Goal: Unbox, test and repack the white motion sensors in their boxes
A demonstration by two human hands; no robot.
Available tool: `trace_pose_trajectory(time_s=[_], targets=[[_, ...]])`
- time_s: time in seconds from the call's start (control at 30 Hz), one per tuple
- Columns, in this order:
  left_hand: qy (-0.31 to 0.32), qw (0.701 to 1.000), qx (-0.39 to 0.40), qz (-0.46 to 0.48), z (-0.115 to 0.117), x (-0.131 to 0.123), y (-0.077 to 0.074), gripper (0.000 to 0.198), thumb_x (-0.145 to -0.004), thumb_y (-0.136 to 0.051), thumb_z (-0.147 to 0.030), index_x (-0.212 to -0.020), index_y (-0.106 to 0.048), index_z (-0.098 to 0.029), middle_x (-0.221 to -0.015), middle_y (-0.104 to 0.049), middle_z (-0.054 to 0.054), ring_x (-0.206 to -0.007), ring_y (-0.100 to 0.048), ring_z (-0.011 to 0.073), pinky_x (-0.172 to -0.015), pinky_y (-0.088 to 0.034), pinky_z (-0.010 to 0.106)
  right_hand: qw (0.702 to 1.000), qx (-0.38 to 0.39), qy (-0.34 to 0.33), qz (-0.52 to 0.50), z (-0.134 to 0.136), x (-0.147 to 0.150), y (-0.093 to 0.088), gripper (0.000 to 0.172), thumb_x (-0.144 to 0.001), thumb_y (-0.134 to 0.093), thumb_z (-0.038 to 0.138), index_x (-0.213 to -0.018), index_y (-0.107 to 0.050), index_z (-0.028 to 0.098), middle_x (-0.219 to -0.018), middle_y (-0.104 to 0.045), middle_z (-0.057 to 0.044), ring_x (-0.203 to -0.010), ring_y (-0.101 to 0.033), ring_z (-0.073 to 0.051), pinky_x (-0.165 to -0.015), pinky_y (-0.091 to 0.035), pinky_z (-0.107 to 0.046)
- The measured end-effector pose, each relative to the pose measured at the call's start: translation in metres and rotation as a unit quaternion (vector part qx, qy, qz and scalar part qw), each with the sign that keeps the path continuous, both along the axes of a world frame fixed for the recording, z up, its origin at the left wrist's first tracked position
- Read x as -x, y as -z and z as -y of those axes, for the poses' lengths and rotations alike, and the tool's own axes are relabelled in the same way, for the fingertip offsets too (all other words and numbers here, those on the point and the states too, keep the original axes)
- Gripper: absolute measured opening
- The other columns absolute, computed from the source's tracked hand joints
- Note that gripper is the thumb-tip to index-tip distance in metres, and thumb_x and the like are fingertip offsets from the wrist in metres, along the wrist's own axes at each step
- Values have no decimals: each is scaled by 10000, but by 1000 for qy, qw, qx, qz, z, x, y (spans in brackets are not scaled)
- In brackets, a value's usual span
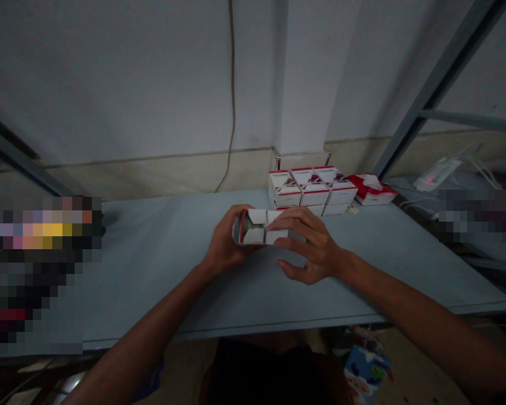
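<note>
A white cardboard box (pixel 254 236) with red edges is held above the blue-grey tabletop (pixel 160 275), its open end facing me. My left hand (pixel 227 242) is wrapped round the left side of the box. Inside, between the flaps on the left, something greenish shows that I cannot make out. My right hand (pixel 310 244) lies over the right part of the box, its fingers spread and touching the flaps. Its thumb stands apart, below the box.
Beyond my hands stand several stacked white boxes (pixel 313 185) with red edges. To their right is a red tissue box (pixel 371 189). A white power strip (pixel 437 172) with cables lies at far right. A brown cable (pixel 233 95) hangs down the wall. Blurred areas cover both sides.
</note>
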State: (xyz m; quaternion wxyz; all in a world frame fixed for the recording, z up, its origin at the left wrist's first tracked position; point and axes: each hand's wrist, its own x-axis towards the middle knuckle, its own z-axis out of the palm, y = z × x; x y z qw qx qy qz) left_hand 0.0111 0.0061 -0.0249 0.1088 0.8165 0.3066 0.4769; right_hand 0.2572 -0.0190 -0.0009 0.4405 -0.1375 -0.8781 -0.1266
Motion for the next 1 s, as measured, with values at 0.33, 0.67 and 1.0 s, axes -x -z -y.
trace_pose_trajectory(time_s=[0.33,0.67,1.0], targets=[[-16,993,-107,-38,-5,5,9,539,-893,-781,-316,-1331,-473,-256,-1295,-640,130,-1217,-663,264,-1033,-574,442,993,28,109,18,16,17,9,443,-915,-655,276,-1356,-618,268,-1179,-685,-111,-994,-604,-284,-826,-476,-470],[-41,992,-120,-19,-8,6,13,515,-885,-742,-203,-1334,-496,-258,-1263,-642,90,-1171,-656,232,-998,-576,395,997,26,40,64,19,16,11,390,-860,-580,183,-1224,-690,272,-1470,-666,-75,-1205,-585,-304,-902,-469,-520],[-70,964,-185,-177,-7,6,6,1013,-861,-842,-383,-1661,-247,-203,-1269,-683,159,-1092,-627,313,-946,-544,450,986,163,42,-11,-8,1,-1,288,-989,-607,152,-1197,-776,256,-1241,-737,-102,-956,-667,-204,-859,-556,-417]])
